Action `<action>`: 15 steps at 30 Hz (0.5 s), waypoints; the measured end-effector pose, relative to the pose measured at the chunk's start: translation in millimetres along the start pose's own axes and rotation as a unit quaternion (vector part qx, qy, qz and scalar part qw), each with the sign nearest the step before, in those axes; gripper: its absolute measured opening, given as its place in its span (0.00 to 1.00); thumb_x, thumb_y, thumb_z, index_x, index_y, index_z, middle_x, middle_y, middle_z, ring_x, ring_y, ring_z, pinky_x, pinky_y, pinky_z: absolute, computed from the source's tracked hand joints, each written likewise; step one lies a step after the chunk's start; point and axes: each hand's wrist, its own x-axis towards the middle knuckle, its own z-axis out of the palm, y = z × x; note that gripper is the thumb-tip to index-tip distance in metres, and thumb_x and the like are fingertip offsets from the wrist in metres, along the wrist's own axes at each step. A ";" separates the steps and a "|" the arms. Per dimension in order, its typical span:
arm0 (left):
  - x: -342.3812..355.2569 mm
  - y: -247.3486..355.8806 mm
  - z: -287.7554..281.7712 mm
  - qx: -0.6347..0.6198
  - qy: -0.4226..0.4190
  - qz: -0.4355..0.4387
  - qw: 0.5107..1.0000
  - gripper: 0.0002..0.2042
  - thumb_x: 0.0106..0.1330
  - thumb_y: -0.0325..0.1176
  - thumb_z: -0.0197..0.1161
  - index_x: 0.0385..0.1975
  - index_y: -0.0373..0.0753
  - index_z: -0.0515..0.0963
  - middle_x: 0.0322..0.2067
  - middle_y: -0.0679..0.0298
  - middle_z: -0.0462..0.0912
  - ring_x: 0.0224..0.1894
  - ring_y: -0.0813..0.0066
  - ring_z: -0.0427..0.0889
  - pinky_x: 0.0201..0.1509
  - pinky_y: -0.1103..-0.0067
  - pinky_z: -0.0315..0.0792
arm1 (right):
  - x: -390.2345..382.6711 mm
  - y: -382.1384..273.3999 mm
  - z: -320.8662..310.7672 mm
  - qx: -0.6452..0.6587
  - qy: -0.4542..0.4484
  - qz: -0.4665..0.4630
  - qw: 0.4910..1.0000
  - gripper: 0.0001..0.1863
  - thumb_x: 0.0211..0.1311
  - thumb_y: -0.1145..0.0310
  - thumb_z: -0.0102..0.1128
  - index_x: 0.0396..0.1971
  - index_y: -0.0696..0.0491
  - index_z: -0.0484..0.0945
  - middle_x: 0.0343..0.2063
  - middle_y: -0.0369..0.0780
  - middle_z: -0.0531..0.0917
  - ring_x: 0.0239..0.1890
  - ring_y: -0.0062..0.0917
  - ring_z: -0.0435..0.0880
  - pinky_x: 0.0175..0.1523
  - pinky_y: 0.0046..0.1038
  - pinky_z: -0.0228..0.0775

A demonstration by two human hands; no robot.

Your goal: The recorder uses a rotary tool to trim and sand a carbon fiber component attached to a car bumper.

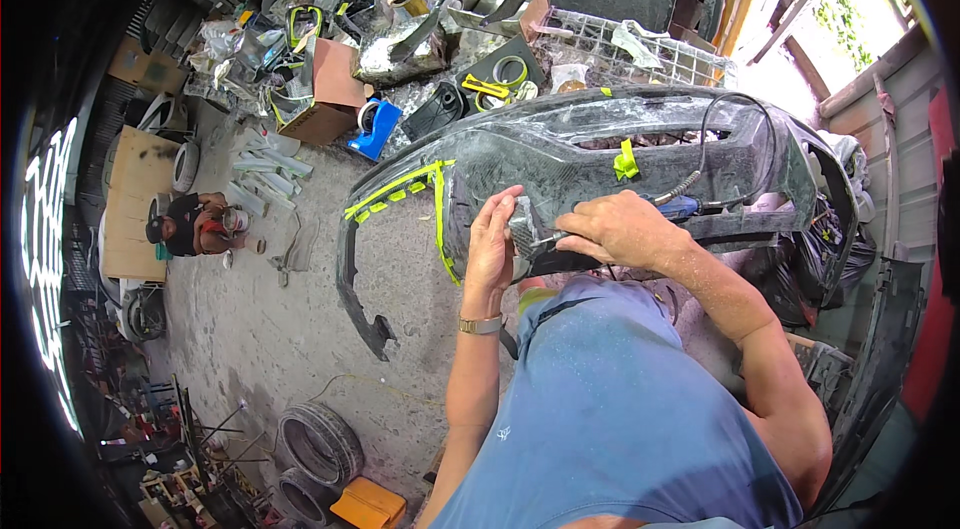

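Observation:
My left hand (490, 241) is upright, holding a small grey piece with a checkered weave pattern (524, 219) between thumb and fingers. From the right, my right hand (622, 231) closes round a slim tool whose metal tip (546, 240) meets or nearly meets the piece; most of the tool is hidden in the fist. Behind that hand are a blue part (680, 208) and a ribbed metal hose end (664, 197); whether they belong to the tool I cannot tell. Both hands are just in front of a dusty black car bumper (510, 157) with yellow-green tape (439, 219) on it.
A cluttered bench behind the bumper bears cardboard boxes (328, 94), tape rolls (509, 72) and a wire rack (660, 59). A black cable (770, 144) loops over the bumper's right part. Tyres (322, 441) and an orange case (368, 505) lie lower left. Another person (195, 224) is at far left.

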 end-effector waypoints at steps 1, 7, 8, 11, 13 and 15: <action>-1.0 1.4 1.5 0.000 0.000 0.001 1.000 0.14 0.73 0.36 0.57 0.52 0.35 0.77 0.29 0.78 0.72 0.26 0.95 0.65 0.30 0.92 0.64 | -0.9 -0.1 1.2 0.001 -0.001 -0.005 1.000 0.16 0.68 0.52 0.53 0.37 0.50 0.77 0.26 0.41 0.82 0.32 0.38 0.85 0.35 0.39 0.75; -2.3 2.7 1.6 -0.013 -0.001 -0.003 1.000 0.14 0.73 0.36 0.57 0.52 0.35 0.77 0.29 0.78 0.72 0.28 0.95 0.66 0.33 0.91 0.66 | -3.2 -2.4 1.2 0.004 -0.011 0.007 1.000 0.16 0.68 0.52 0.53 0.38 0.49 0.77 0.26 0.42 0.82 0.32 0.38 0.85 0.35 0.39 0.76; -3.4 4.3 4.8 -0.009 0.013 -0.005 1.000 0.14 0.73 0.36 0.57 0.52 0.35 0.77 0.29 0.78 0.72 0.27 0.95 0.65 0.32 0.91 0.65 | -2.4 -0.6 2.4 0.004 -0.011 0.007 1.000 0.16 0.68 0.52 0.53 0.38 0.49 0.77 0.26 0.42 0.82 0.32 0.38 0.85 0.35 0.39 0.76; -2.2 -1.3 -4.5 -0.003 0.012 -0.003 1.000 0.14 0.73 0.36 0.57 0.52 0.36 0.77 0.29 0.79 0.72 0.27 0.96 0.65 0.31 0.92 0.64 | -1.6 0.5 4.1 0.017 0.000 0.011 1.000 0.16 0.68 0.52 0.53 0.39 0.49 0.77 0.27 0.42 0.82 0.33 0.39 0.85 0.36 0.39 0.76; -0.3 -2.5 -7.0 -0.001 -0.004 0.000 1.000 0.14 0.73 0.36 0.58 0.52 0.36 0.77 0.28 0.79 0.72 0.26 0.97 0.65 0.30 0.93 0.63 | -3.9 -2.5 2.0 0.008 -0.018 0.005 1.000 0.16 0.68 0.52 0.53 0.38 0.50 0.77 0.26 0.42 0.82 0.32 0.39 0.85 0.36 0.39 0.76; -0.8 -2.5 -5.0 -0.007 0.005 -0.001 1.000 0.14 0.72 0.36 0.58 0.52 0.37 0.77 0.27 0.81 0.71 0.23 0.98 0.64 0.26 0.93 0.60 | -1.4 -3.6 -0.7 0.008 -0.017 0.012 1.000 0.16 0.68 0.52 0.53 0.38 0.50 0.77 0.26 0.42 0.82 0.32 0.39 0.85 0.36 0.39 0.76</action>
